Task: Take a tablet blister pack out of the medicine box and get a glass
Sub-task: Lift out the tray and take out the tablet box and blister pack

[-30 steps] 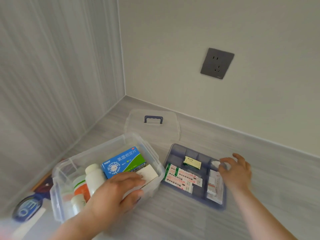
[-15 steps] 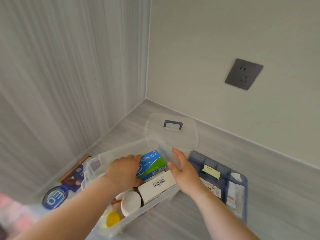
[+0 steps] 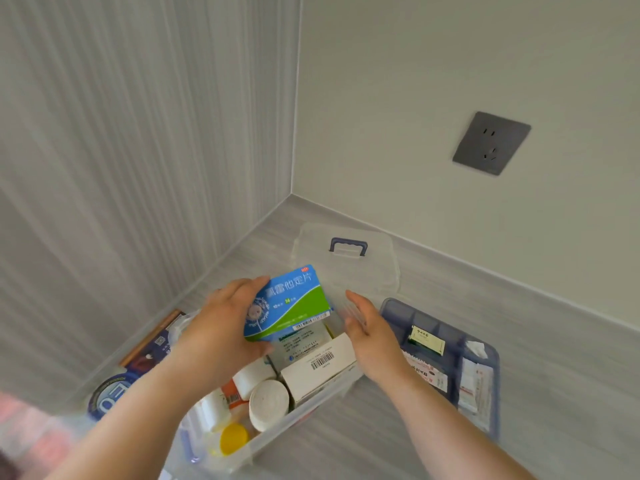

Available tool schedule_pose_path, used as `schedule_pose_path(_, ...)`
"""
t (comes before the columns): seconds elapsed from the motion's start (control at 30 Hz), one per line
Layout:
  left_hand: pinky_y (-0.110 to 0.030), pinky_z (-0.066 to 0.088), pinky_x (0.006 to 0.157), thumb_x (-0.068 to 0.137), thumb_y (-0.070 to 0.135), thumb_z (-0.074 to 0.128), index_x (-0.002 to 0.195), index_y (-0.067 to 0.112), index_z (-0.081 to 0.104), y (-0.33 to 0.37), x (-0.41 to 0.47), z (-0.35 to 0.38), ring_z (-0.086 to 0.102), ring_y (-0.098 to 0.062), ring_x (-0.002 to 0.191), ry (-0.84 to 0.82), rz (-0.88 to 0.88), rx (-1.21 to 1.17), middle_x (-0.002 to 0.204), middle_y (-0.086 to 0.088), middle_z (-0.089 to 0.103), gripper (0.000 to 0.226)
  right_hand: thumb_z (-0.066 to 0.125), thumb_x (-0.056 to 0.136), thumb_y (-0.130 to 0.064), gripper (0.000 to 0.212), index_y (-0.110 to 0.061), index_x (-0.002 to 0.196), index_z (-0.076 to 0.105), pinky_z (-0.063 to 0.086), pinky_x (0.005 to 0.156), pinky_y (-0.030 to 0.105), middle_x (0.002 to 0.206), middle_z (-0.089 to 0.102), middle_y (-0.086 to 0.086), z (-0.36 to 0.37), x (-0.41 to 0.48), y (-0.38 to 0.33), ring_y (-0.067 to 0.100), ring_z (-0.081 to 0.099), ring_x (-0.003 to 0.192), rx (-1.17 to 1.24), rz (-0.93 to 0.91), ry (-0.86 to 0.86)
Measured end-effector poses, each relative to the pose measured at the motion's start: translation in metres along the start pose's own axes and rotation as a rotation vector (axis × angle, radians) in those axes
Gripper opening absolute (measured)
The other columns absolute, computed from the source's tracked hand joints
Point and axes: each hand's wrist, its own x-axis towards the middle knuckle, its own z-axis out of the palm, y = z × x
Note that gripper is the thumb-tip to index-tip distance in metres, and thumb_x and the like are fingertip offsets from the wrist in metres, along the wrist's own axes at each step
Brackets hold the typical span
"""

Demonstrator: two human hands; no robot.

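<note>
The clear plastic medicine box (image 3: pixel 313 405) sits on the grey counter, low in the view, filled with cartons, white bottles and a bandage roll (image 3: pixel 268 404). My left hand (image 3: pixel 221 332) grips a blue-and-green tablet carton (image 3: pixel 290 303) and holds it tilted just above the box. My right hand (image 3: pixel 372 336) rests with flat, spread fingers against the box's right wall, holding nothing. A white barcoded carton (image 3: pixel 320 367) lies in the box below the lifted one. No loose blister pack and no glass are in view.
The box's clear lid (image 3: pixel 375 268) with a blue handle lies behind it near the wall corner. A blue divided tray (image 3: pixel 490 358) of sachets sits to the right. Printed packets (image 3: pixel 138 368) lie to the left. A grey wall socket (image 3: pixel 491 143) is on the right wall.
My left hand has lifted the blue-and-green carton up out of the box. My right hand came from the blue tray to the box's right wall. The view shifted left.
</note>
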Motion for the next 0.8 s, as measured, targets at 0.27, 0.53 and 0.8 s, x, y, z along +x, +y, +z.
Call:
schedule_pose_path(0.27, -0.005, 0.031, 0.084, 0.05, 0.028, 0.085, 0.105, 0.059, 0.021, 0.013, -0.036, -0.023, 0.039, 0.007, 0.098, 0.116, 0.211, -0.163, 0.104, 0.039, 0.031, 0.09, 0.041, 0.092, -0.013, 0.04, -0.025, 0.129, 0.035, 0.049, 0.071, 0.008, 0.124, 0.052, 0.006, 0.002, -0.003, -0.006, 0.011, 0.058, 0.093, 0.135, 0.018, 0.055)
schedule_pose_path(0.53, 0.003, 0.022, 0.091, 0.055, 0.02, 0.082, 0.105, 0.054, 0.033, 0.035, -0.047, -0.002, 0.035, 0.019, 0.102, 0.041, 0.416, -0.149, 0.114, 0.031, 0.036, 0.078, 0.048, 0.088, -0.003, 0.03, -0.012, 0.116, 0.05, 0.048, 0.085, 0.026, 0.115, 0.06, 0.016, -0.014, -0.027, 0.011, 0.024, 0.059, 0.098, 0.214, -0.043, 0.182)
schedule_pose_path(0.8, -0.013, 0.038, 0.089, 0.048, 0.029, 0.071, 0.117, 0.033, 0.042, 0.071, -0.082, 0.061, 0.039, 0.0, 0.107, 0.02, 0.564, -0.046, 0.12, 0.02, 0.048, 0.075, 0.056, 0.081, -0.008, 0.025, -0.007, 0.105, 0.062, 0.039, 0.077, 0.018, 0.115, 0.064, 0.014, -0.107, -0.07, 0.097, 0.029, 0.056, 0.107, -0.362, 0.156, 0.371)
